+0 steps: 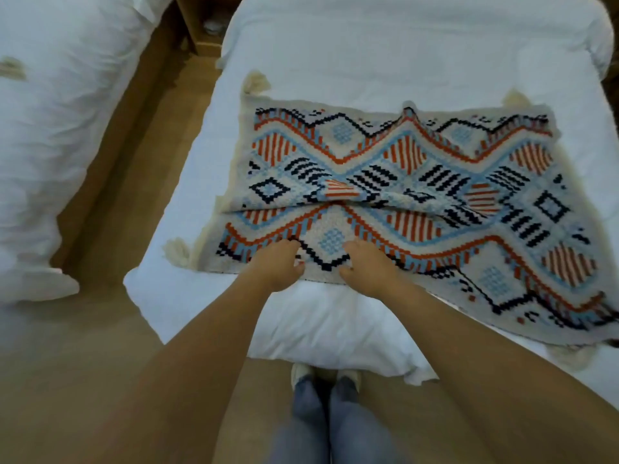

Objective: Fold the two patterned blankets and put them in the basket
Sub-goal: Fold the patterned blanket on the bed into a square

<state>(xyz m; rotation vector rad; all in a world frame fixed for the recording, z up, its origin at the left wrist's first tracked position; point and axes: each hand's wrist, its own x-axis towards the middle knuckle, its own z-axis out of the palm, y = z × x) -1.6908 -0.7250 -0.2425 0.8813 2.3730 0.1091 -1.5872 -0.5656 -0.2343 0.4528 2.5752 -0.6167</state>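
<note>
Folding is just starting: left grip and right grip are pinching the blanket by its near edge.

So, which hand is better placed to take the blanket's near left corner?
Left, probably: the left hand holds the blanket nearer that tasselled corner; the right hand is farther away.

my left hand: fingers curled under, grip unclear | right hand: same | blanket: right corner cut by frame edge, under-layer hidden by fold | nightstand: shelf contents blurred, top cropped | second bed: cropped left
</note>
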